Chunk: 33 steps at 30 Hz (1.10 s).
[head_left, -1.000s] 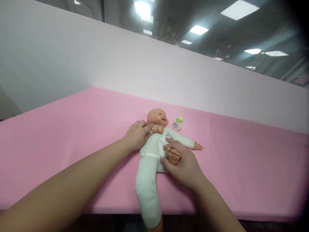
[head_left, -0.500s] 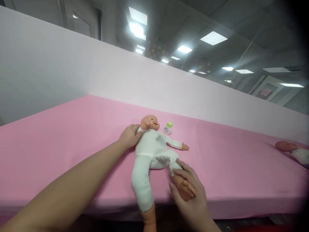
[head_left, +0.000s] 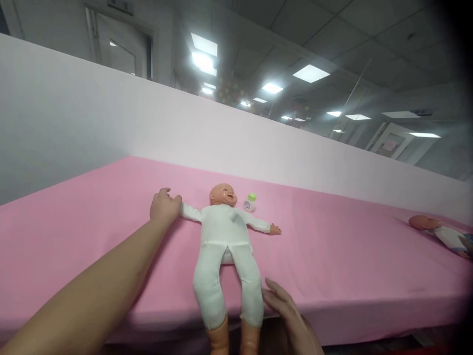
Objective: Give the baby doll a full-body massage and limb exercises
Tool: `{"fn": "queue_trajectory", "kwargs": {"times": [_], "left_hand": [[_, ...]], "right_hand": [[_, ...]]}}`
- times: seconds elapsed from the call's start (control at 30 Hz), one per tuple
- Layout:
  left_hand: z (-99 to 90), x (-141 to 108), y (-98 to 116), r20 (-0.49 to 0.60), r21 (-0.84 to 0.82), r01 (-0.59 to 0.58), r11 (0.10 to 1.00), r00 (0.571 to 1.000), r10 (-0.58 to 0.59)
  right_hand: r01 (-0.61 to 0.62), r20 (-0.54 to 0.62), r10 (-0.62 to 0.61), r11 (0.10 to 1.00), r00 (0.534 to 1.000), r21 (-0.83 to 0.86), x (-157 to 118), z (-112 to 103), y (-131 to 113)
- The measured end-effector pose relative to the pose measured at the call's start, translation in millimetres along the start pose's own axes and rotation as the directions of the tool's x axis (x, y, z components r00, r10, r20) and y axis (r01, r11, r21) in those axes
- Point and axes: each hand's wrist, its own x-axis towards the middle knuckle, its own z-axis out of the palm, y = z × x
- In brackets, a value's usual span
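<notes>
A baby doll (head_left: 226, 227) in a white long-sleeved suit lies on its back on the pink-covered table, both arms stretched out to the sides and its legs straight, the feet reaching past the front edge. My left hand (head_left: 165, 206) is closed round the end of the doll's sleeve at the left, hiding the doll's hand there. Beside the doll's lower leg on the right is my right hand (head_left: 286, 310), fingers extended and apart, holding nothing. Near the doll's head stands a small clear bottle (head_left: 250, 202) with a green cap.
A second doll (head_left: 445, 235) lies at the far right of the pink table (head_left: 332, 246). A white low wall (head_left: 185, 128) runs along the back and left side, with glass above part of it.
My left hand has moved left from the doll's shoulder, and the arm there is now stretched out. My right hand has let go of the doll's foot, and that bent leg now lies straight.
</notes>
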Motion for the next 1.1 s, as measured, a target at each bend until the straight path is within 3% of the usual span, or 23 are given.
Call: {"fn": "queue_trajectory", "kwargs": {"times": [0.1, 0.2, 0.27, 0.33, 0.43, 0.47, 0.57, 0.67, 0.73, 0.9, 1.03, 1.1], "left_hand": [[-2.9, -1, 0, 0.007, 0.203, -0.035, 0.978, 0.999, 0.034], [-1.6, -12, 9, 0.02, 0.342, -0.181, 0.922, 0.982, 0.186], [3.2, -27, 18, 0.074, 0.308, -0.364, 0.879, 0.93, 0.359], [11.5, -46, 28, 0.182, 0.111, -0.514, 0.851, 0.852, 0.491], [26.2, -74, 39, 0.319, -0.072, -0.545, 0.836, 0.781, 0.537], [30.0, -81, 42, 0.351, -0.091, -0.554, 0.828, 0.76, 0.547], [35.9, -90, 43, 0.395, -0.114, -0.527, 0.842, 0.754, 0.525], [35.1, -87, 40, 0.391, -0.145, -0.454, 0.879, 0.79, 0.473], [32.8, -83, 39, 0.386, -0.181, -0.416, 0.891, 0.804, 0.453], [23.0, -80, 44, 0.383, -0.245, -0.313, 0.918, 0.838, 0.388], [11.1, -81, 49, 0.346, -0.117, -0.403, 0.908, 0.84, 0.418], [6.0, -81, 50, 0.366, -0.033, -0.403, 0.914, 0.846, 0.387]], "right_hand": [[-0.322, 0.005, 0.335, 0.899, 0.942, 0.296, 32, 0, -3], [-0.448, 0.092, 0.49, 0.685, 0.867, 0.574, 78, 8, -11], [-0.493, 0.207, 0.507, 0.533, 0.837, 0.688, 109, 18, -16], [-0.54, 0.333, 0.462, 0.443, 0.822, 0.716, 137, 30, -20], [-0.547, 0.405, 0.394, 0.377, 0.825, 0.748, 175, 49, -18], [-0.574, 0.43, 0.416, 0.334, 0.801, 0.747, 188, 55, -15], [-0.725, 0.607, 0.424, 0.208, 0.672, 0.657, 221, 70, -6], [-0.779, 0.687, 0.375, 0.212, 0.622, 0.59, 245, 83, 1], [-0.76, 0.691, 0.316, 0.255, 0.65, 0.598, 253, 90, 4], [-0.561, 0.533, 0.181, 0.341, 0.826, 0.754, 248, 92, 5], [-0.44, 0.414, 0.154, 0.391, 0.897, 0.808, 245, 83, 3], [-0.369, 0.299, 0.217, 0.509, 0.929, 0.778, 247, 78, 3]]}}
